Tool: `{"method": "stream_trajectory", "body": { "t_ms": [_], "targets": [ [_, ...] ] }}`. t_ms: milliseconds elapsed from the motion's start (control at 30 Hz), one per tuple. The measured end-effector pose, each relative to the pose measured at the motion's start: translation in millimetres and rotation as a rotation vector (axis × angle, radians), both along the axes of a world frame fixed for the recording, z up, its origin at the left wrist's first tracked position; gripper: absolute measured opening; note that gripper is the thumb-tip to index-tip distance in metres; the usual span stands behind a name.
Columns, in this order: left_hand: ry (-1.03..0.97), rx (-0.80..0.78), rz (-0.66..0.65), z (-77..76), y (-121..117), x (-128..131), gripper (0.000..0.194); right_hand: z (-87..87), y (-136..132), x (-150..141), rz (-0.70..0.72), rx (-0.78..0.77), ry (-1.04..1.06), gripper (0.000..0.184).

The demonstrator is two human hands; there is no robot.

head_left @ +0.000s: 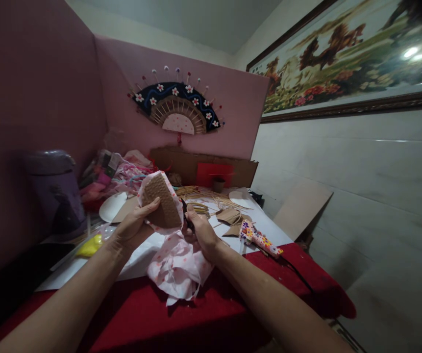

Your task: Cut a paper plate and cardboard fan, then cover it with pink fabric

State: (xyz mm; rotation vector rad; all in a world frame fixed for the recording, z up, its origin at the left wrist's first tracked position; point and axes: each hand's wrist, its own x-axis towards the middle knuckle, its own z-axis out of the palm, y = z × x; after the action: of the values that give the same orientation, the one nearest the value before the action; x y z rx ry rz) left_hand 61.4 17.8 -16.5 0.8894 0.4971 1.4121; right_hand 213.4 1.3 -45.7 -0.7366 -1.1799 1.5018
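Observation:
My left hand [134, 223] is closed on a brown corrugated cardboard piece [162, 203], its thumb flat on the ridged face. Pink fabric with red dots shows all around the cardboard's edge. At the right side of that edge, my right hand [200, 230] is wrapped around dark scissors [186, 212]; the fingers hide most of them, and I cannot tell how far the blades are apart. Below both hands, a crumpled pile of the same dotted fabric [177, 269] hangs over the front of the white sheet onto the red cloth.
A flower-patterned glue gun [258, 238] with a black cord lies at right. Cardboard scraps [231, 215] and thin sticks [211, 196] are behind it. A purple container [54, 191] stands at left, near a yellow packet [90, 246]. A decorated fan [177, 105] hangs on the pink panel.

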Motion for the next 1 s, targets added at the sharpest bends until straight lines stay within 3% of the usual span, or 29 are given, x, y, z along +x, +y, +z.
{"method": "stream_trajectory", "body": {
  "t_ms": [367,833,1000],
  "targets": [
    [0.015,-0.021,0.018,-2.1,5,-3,0.018,0.5,-5,2,-0.239,0.096,-0.329,0.049],
    [-0.008,-0.007,-0.025,-5.3,4,1,0.019,1.7,-4,-1,-0.055,-0.019,0.008,0.05],
    [0.012,-0.01,-0.023,-4.1,2,0,0.021,7.2,-9,0,-0.037,-0.046,-0.004,0.048]
  ]
}}
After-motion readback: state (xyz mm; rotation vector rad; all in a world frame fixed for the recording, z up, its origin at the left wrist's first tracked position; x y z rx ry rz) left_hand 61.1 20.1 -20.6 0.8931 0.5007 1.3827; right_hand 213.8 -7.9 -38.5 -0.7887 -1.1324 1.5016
